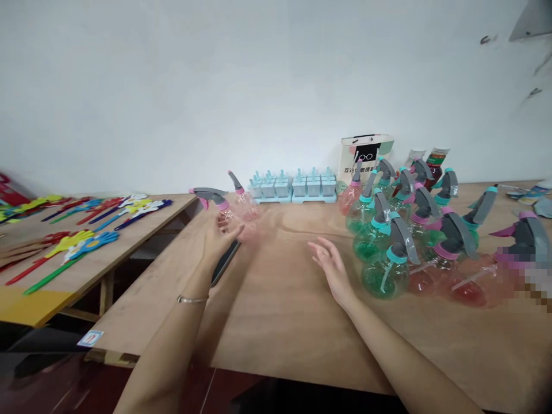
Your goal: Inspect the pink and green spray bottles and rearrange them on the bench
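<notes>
My left hand is open, fingers apart, right by a pink spray bottle with a grey trigger and a pink collar on the wooden table. A second pink spray bottle stands just behind it. A silver bracelet sits on that wrist. My right hand hovers open over the table's middle, holding nothing, just left of a cluster of several green and pink spray bottles.
Light blue ice-pop moulds line the wall, beside a white and black box. A dark flat object lies under my left wrist. A lower table at left carries several coloured hand-shaped clappers.
</notes>
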`<state>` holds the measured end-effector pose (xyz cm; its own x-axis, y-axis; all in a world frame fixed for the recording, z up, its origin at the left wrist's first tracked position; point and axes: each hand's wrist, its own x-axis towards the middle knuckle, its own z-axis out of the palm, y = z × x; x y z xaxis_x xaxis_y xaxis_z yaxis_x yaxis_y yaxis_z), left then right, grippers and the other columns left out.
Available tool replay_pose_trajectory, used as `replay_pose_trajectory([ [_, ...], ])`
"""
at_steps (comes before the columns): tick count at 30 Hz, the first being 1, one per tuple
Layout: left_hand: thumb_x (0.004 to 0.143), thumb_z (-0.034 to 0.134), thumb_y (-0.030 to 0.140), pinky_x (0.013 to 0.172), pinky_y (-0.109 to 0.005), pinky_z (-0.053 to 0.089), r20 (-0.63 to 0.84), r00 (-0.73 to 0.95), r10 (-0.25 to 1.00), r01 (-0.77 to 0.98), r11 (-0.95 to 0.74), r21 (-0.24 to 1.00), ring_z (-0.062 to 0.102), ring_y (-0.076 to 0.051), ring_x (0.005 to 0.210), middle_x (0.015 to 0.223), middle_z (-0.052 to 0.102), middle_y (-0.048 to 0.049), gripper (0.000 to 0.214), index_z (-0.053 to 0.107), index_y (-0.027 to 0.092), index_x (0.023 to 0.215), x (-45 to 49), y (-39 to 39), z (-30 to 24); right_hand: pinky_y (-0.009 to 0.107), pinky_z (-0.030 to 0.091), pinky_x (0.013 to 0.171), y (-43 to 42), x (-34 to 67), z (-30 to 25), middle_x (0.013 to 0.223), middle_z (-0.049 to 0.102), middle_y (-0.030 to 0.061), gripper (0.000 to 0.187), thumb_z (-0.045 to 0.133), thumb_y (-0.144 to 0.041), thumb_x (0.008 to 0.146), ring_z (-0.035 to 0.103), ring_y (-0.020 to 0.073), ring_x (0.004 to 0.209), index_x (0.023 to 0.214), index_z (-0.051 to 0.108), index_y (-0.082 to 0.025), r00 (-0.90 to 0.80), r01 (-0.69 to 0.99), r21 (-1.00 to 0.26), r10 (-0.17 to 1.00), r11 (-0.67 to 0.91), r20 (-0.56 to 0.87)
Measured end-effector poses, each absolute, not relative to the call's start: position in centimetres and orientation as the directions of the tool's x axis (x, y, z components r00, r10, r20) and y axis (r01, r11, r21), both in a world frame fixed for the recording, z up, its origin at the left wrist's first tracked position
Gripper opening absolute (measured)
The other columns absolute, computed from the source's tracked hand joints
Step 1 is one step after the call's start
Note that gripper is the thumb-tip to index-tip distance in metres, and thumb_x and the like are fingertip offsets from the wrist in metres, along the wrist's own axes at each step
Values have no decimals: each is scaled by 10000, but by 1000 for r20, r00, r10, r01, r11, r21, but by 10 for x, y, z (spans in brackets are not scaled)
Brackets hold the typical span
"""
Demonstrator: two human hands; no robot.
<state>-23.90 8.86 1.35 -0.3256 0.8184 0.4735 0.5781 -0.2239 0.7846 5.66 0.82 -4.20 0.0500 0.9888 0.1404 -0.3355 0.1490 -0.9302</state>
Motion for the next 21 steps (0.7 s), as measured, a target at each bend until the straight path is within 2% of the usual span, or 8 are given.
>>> replay_pose_trajectory([
  [2, 616, 785, 348, 819, -399, 514, 479, -354, 803, 623, -179, 761, 620, -284, 996, 1070, 613, -106, 547, 541, 180, 1077, -254, 118, 7, 467, 406, 1066, 12, 56, -52, 1213, 670, 94, 418, 698, -459, 760, 577, 253, 1212, 1116, 591, -268, 46, -115, -982, 988, 152, 148],
  [4, 597, 802, 332, 838, -425, 514, 470, -395, 789, 648, -123, 752, 632, -297, 989, 1053, 627, -107, 554, 544, 171, 1060, -261, 137, -1, 500, 364, 1099, 14, 57, -60, 1248, 652, 114, 364, 709, -362, 747, 550, 289, 1245, 1085, 636, -248, -14, 179, -957, 974, 226, 227],
  [6, 582, 816, 332, 842, -449, 512, 441, -434, 786, 657, -59, 752, 641, -313, 978, 1042, 641, -112, 559, 552, 156, 1043, -264, 147, -9, 522, 294, 1144, 13, 58, -64, 1329, 606, 139, 402, 697, -303, 749, 481, 321, 1319, 1138, 649, -212, -133, 460, -828, 947, 320, 293],
  [9, 602, 812, 332, 837, -446, 512, 398, -455, 796, 671, 13, 741, 645, -320, 993, 1073, 648, -127, 578, 549, 129, 1075, -266, 152, -19, 539, 199, 1188, 9, 58, -63, 1474, 469, 161, 538, 632, -354, 823, 355, 336, 1413, 1315, 565, -148, -284, 723, -581, 927, 374, 243],
  [12, 655, 784, 322, 852, -428, 509, 404, -439, 802, 682, 5, 731, 632, -315, 1041, 1127, 631, -158, 580, 530, 91, 1123, -267, 152, -24, 530, 149, 1206, 5, 57, -58, 1553, 345, 143, 620, 509, -453, 905, 254, 320, 1464, 1424, 456, -117, -348, 827, -416, 925, 379, 152],
  [16, 659, 784, 331, 936, -466, 477, 461, -413, 785, 695, -55, 717, 570, -326, 1152, 1220, 580, -179, 678, 477, 87, 1212, -261, 146, -30, 503, 149, 1211, 4, 57, -55, 1573, 305, 120, 644, 463, -489, 922, 231, 304, 1474, 1449, 426, -122, -363, 854, -359, 926, 377, 109],
  [19, 716, 732, 363, 1069, -505, 356, 607, -478, 635, 722, -109, 683, 370, -340, 1347, 1402, 388, -247, 775, 346, 79, 1325, -239, 127, -30, 497, 154, 1211, 4, 58, -55, 1572, 311, 114, 641, 458, -492, 923, 232, 298, 1475, 1451, 425, -130, -369, 850, -363, 923, 382, 110],
  [21, 762, 673, 347, 1080, -482, 342, 767, -436, 471, 764, -258, 592, 342, -318, 1362, 1394, 366, -242, 681, 351, 91, 1305, -207, 103, -23, 504, 153, 1209, 3, 58, -56, 1570, 310, 126, 643, 443, -497, 927, 232, 303, 1474, 1454, 421, -129, -374, 847, -359, 919, 392, 122],
])
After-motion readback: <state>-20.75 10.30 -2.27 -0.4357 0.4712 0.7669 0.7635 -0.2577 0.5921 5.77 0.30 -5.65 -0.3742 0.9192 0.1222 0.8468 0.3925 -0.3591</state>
